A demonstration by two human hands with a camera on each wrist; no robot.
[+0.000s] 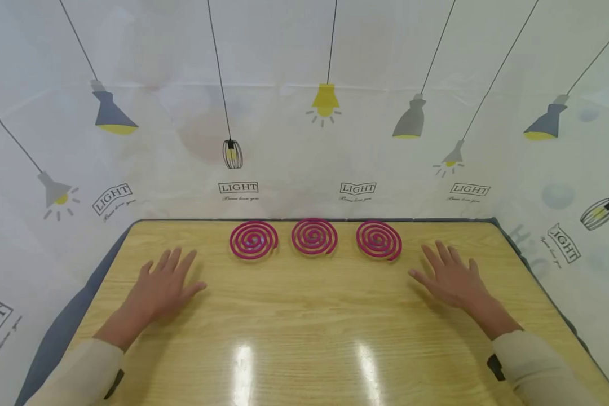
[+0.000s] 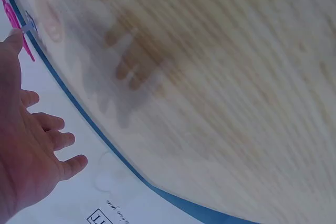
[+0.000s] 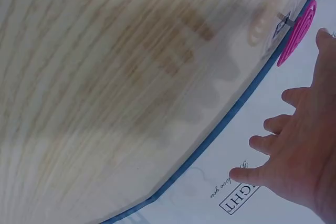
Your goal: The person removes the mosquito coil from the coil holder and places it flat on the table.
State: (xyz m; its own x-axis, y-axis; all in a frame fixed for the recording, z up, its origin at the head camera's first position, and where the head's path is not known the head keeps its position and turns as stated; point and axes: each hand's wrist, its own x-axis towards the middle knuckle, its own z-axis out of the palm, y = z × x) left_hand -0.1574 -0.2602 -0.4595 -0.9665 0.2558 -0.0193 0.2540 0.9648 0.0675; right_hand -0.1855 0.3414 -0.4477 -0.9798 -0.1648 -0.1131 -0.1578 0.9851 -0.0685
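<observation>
Three magenta spiral coils, shaped like mosquito coils, sit in a row along the table's far edge: a left coil (image 1: 254, 241), a middle coil (image 1: 313, 235) and a right coil (image 1: 378, 240). In the right wrist view, one coil (image 3: 297, 33) is held off the tabletop by a small grey support. My left hand (image 1: 162, 287) hovers over the table's left side, fingers spread, holding nothing. On the opposite side my right hand (image 1: 451, 282) is likewise spread and bare, nearest the right coil. Both hands are apart from the coils.
The wooden table (image 1: 304, 316) has a dark blue edge at its back and sides. Behind it and on both sides hangs a white sheet (image 1: 284, 124) printed with lamps and the word LIGHT. Glare spots mark the front of the tabletop.
</observation>
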